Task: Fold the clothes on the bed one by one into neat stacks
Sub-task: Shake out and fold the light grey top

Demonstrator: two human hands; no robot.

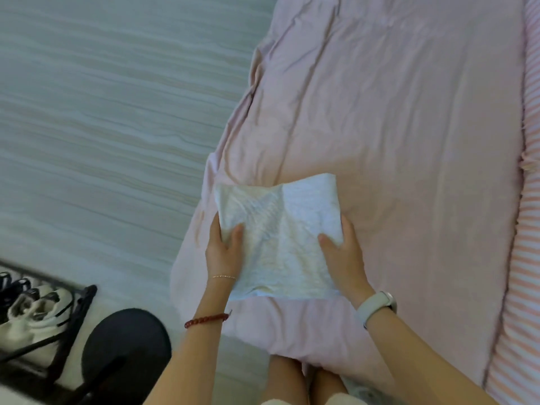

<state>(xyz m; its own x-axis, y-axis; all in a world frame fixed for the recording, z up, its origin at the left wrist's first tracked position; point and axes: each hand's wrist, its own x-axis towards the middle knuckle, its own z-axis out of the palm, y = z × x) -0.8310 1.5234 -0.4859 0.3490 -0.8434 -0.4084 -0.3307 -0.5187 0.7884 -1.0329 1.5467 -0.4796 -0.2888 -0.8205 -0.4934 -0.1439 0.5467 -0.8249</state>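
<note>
**Folded white piece going down near the bed's left edge**

Pale wood-grain floor (102,127) takes up the whole left side, and the bed (394,127) w/ its pink cover fills the rest. Striped pink-and-white bedding (526,287) runs along the bed's right edge. Btw the frame shows no other clothes on the cover, so can't tell how many are left.

Down at the bottom left there's a dark shoe rack (58,325) w/ light sneakers on it, plus a round black thing just beside it, prob a stool but idk.

White garment (280,238) sits near the bed's left edge, toward the near end, already folded into a rough square. A bit wrinkly, corners not perfectly lined up.

Left hand (223,249) pinches its left side, thumb on top and fingers tucked under. Right hand (343,252) does the same on the right side. Holding both sides like that prob keeps the layers from sliding apart while it's set down or squared up. Looks like this piece is nearly done imo, just needs a smoothing pat.
</note>
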